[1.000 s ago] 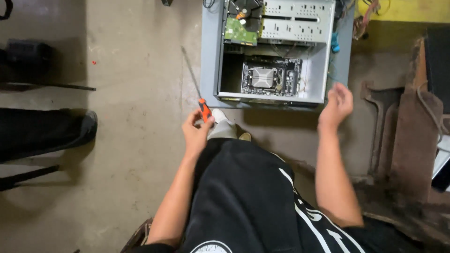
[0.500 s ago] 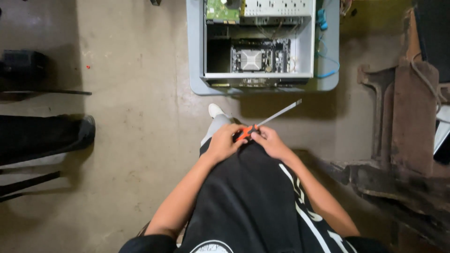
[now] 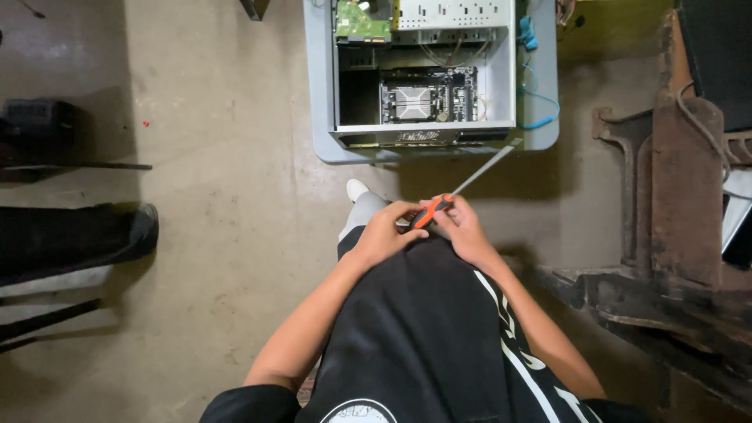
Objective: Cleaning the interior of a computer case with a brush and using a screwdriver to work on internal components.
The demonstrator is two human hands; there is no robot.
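Both hands on a screwdriver, the open computer case lying just beyond the knees.

The left hand and the right hand are both closed around the orange-and-black handle of the screwdriver, held over the lap; its long shaft slants up and right, and the tip ends near the front right corner of the computer case on the concrete floor. The case's side is off, the motherboard bare. To my eye the risk is a slip: with the shaft so long, a loose grip could swing the tip into the exposed board or the blue cable by the case's right edge.
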